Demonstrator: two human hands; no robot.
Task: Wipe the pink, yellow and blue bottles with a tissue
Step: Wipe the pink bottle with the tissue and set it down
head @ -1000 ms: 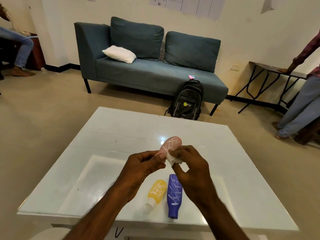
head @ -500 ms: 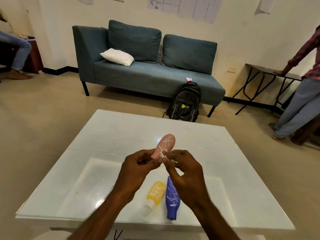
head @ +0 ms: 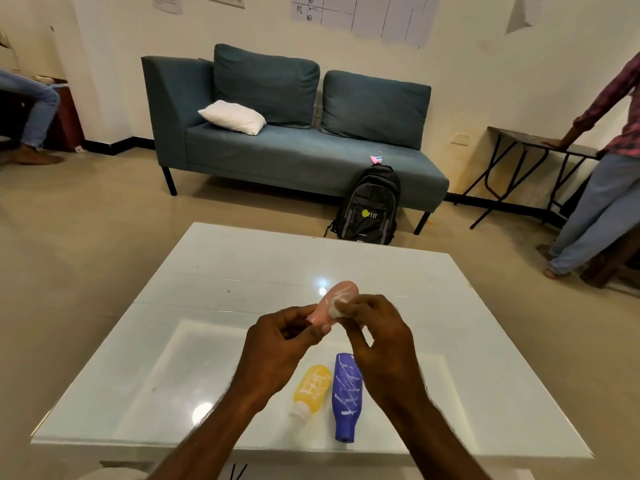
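Pink bottle [head: 332,304] held above the table [head: 207,278].
Left hand [head: 277,348] grip clamps its lower end; right hand [head: 377,341] pinches tissue [head: 335,309] against it.

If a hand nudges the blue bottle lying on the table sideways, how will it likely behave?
The blue bottle lies on its rounded side on a glossy table, so it would probably roll or slide. It seems light plastic, unlikely to break.
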